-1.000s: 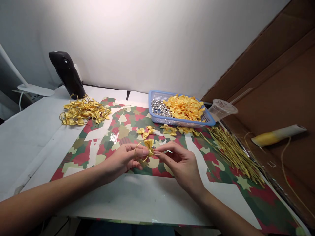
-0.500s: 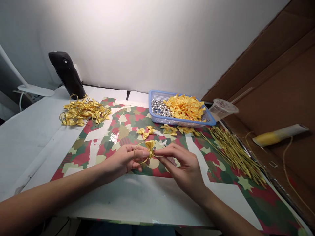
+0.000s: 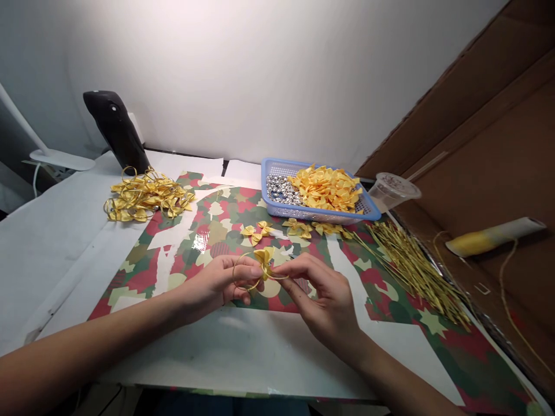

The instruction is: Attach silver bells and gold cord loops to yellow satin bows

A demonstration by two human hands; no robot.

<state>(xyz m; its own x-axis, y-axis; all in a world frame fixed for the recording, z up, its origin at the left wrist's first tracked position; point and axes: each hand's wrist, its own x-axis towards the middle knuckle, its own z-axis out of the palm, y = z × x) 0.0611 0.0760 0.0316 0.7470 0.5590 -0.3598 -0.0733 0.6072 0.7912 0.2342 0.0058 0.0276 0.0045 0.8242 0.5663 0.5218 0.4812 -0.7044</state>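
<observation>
Over the patterned paper, my left hand [image 3: 229, 278] pinches a yellow ribbon bow [image 3: 264, 258] between thumb and fingers. A thin gold cord [image 3: 236, 271] loops out from the bow to the left, and a small silver bell shows at its centre. My right hand [image 3: 323, 289] pinches the cord's end just right of the bow, thumb and forefinger together. Behind the hands lie several loose yellow bows [image 3: 256, 232]. At the left is a heap of bows with gold cord loops [image 3: 150, 196].
A blue basket [image 3: 271, 209] at the back holds silver bells [image 3: 282, 190] and yellow bows [image 3: 327, 188]. Gold cords [image 3: 416, 271] lie in a bundle at right, near a clear plastic cup [image 3: 392, 190] and a yellow-white tube [image 3: 494, 236]. A black device [image 3: 117, 130] stands back left.
The bow has turned slightly in my fingers, and the cord loop at its left has shifted a little left. Both hands keep their grip in nearly the same place.
</observation>
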